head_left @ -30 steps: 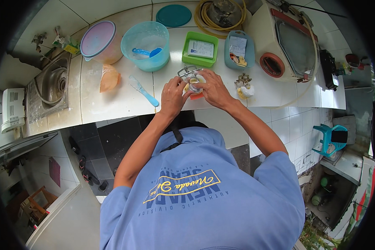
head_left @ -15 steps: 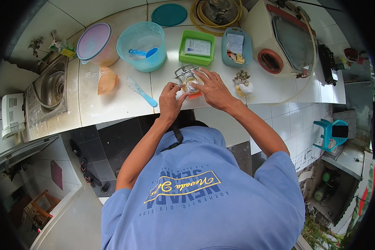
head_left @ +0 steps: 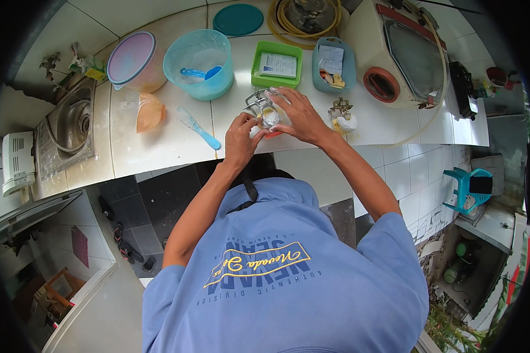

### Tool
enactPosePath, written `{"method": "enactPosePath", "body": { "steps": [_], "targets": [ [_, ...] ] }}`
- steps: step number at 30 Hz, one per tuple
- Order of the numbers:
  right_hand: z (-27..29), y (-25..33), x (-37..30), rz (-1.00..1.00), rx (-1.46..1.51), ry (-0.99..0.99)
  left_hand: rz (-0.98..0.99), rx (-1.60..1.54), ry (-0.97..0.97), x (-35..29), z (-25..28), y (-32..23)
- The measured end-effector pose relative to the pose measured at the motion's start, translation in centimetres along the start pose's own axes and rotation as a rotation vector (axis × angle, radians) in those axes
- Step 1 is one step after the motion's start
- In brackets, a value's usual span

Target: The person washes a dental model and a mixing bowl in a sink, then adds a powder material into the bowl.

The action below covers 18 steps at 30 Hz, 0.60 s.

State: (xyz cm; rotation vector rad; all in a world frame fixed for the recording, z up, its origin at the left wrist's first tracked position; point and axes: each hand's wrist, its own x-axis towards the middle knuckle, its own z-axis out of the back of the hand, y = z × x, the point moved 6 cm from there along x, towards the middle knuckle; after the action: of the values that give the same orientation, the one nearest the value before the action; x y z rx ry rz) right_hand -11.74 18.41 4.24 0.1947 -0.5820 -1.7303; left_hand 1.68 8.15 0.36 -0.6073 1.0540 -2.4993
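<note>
Close to the counter's near edge, my left hand and my right hand hold a metal dental articulator from both sides. White plaster with a yellowish part sits inside its frame. The left fingers pinch its lower left side. My right fingers reach over the top of the frame, with the thumb low beside the plaster. An orange-red piece shows just beneath, partly hidden. To the right stands a second articulator with white and yellow plaster on it.
A blue spatula and an orange flexible bowl lie left. Behind them stand a lidded tub, an aqua tub with a blue scoop, a green box and a blue basket. A cabinet with a window stands at right.
My right hand has shifted up over the articulator's frame, its thumb moving off the plaster's face. The articulator has tilted slightly, so more of the white plaster shows.
</note>
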Motion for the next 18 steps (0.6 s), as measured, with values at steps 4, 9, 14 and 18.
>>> {"method": "enactPosePath", "body": {
  "steps": [4,9,14,18],
  "targets": [
    [-0.3,0.0,0.7,0.001,-0.049,0.011,0.041,-0.046,0.062,0.4,0.0,0.3],
    [0.1,0.6,0.5,0.025,-0.074,0.033,0.059,-0.034,0.075,0.4,0.0,0.4],
    [-0.5,-0.1,0.0,0.006,-0.083,0.007,0.018,-0.054,0.036,0.3,-0.1,0.9],
    [1.1,-3.7,-0.6,-0.156,0.08,-0.069,0.023,-0.073,0.034,0.7,-0.1,1.4]
  ]
}}
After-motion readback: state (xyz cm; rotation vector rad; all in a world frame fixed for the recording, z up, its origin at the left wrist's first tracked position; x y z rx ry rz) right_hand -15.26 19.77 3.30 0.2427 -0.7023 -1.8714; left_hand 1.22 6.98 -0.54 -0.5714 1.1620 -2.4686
